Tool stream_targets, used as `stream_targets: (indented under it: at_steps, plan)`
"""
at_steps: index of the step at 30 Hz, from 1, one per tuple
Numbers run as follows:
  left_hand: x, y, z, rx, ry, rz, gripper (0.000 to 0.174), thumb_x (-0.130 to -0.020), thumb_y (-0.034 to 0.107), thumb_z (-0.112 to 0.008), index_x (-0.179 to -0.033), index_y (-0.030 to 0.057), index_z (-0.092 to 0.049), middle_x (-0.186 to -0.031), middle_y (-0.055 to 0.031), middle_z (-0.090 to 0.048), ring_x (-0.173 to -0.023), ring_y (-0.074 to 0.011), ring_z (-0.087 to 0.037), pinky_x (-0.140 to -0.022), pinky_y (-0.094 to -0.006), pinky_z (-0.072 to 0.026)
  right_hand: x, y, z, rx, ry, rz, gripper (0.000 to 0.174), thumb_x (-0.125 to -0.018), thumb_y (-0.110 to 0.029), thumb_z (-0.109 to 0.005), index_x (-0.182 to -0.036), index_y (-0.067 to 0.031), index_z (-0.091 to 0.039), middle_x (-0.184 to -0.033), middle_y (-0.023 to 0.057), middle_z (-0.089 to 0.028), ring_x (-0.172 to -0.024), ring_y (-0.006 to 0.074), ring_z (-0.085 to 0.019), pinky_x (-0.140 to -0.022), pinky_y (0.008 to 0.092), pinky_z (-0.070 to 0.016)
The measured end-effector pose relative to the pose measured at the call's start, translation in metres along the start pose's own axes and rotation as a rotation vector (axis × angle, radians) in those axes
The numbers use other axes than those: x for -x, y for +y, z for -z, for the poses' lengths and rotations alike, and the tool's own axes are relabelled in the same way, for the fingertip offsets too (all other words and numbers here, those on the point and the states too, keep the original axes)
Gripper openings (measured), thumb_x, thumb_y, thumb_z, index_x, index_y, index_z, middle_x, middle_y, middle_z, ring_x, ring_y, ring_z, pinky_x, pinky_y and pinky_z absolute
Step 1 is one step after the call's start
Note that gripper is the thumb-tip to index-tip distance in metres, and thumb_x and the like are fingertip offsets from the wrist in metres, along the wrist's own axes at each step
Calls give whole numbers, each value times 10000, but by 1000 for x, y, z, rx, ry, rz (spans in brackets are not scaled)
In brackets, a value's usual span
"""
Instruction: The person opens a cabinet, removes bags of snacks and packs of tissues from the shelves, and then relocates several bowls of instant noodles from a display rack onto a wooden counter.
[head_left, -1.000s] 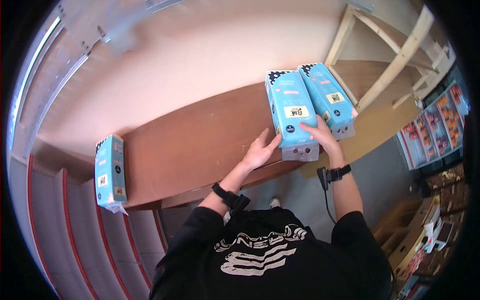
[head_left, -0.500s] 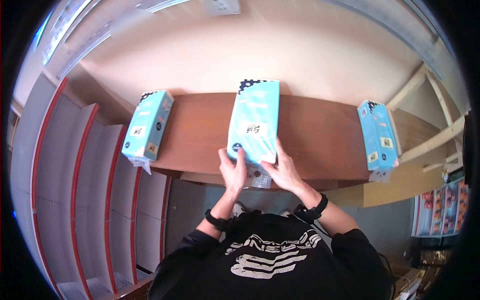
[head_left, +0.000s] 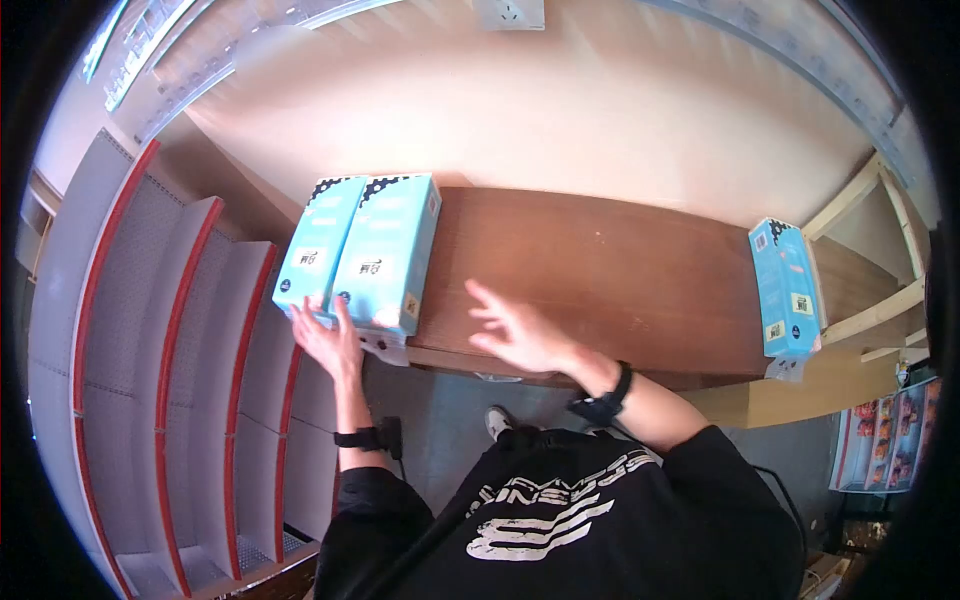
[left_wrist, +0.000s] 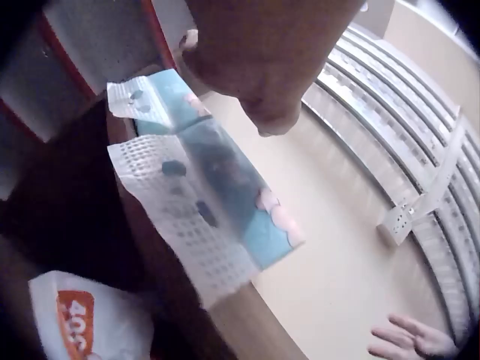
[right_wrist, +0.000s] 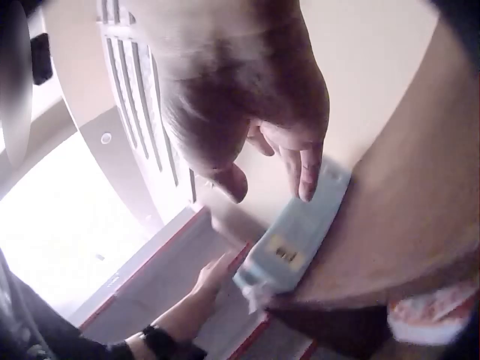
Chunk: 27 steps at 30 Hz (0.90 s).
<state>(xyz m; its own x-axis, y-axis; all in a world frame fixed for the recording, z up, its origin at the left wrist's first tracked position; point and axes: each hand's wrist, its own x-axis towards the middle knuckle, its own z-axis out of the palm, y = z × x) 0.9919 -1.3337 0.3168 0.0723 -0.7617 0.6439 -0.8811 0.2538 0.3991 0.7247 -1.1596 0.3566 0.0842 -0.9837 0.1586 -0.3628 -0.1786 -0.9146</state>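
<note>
Two light-blue packs stand side by side at the left end of a brown shelf: an outer pack point(head_left: 318, 245) and an inner pack point(head_left: 388, 255). My left hand point(head_left: 332, 342) touches their near ends, fingers spread near the seam. In the left wrist view that hand point(left_wrist: 262, 67) is above the inner pack point(left_wrist: 240, 180), whose perforated clear flap hangs at its end. My right hand point(head_left: 525, 335) hovers over the shelf, fingers extended, holding nothing. The right wrist view shows this hand point(right_wrist: 247, 105) apart from the inner pack point(right_wrist: 300, 232).
Another blue pack point(head_left: 785, 285) stands at the right end of the brown shelf point(head_left: 600, 270), beside a wooden frame point(head_left: 865, 310). Grey shelving with red edges point(head_left: 225, 400) is at the left. A white bag with orange print point(left_wrist: 112, 322) lies below in the left wrist view.
The pack both hands held has moved left from the far-right pack, across the shelf, to beside the left pack. My right hand has come off it; the head view has turned left.
</note>
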Motion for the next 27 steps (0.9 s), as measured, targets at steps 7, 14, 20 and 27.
stream_targets:
  at_steps: [7,14,20,27]
  plan:
    - [-37,-25,-11,110,-208,230,885,-817,597,-580,-1463,101,-235,-1482,-341,-57,-1383,-469,-110,-1112,-527,-178,167,10,200,739,1010,-267,438,-852,-120,-630,-1256,-13,-497,-1259,173,-536,-1182,299,-510,-967,370,-426]
    - [-26,-40,-69,375,-162,301,699,-913,423,-538,-1429,21,-293,-1388,-359,-289,-1389,-436,-106,-1121,-476,-106,368,56,308,990,1385,-1022,654,-866,-423,-579,-1319,19,-416,-1296,254,-468,-1216,381,-445,-1013,449,-350]
    - [-27,-15,-46,204,-159,364,564,-913,460,-496,-1306,54,-502,-1284,-276,-482,-1280,-409,-357,-1044,-482,-296,439,111,330,512,1244,-705,673,-799,-356,-720,-1270,46,-457,-1129,166,-600,-992,256,-599,-874,359,-471]
    - [-19,9,-30,-116,183,-24,418,-918,306,-518,-1273,85,-533,-1218,-265,-526,-1101,-383,-535,-884,-473,-444,403,68,299,99,1257,-507,714,-667,-283,-856,-1117,21,-392,-987,137,-600,-888,173,-598,-758,316,-503]
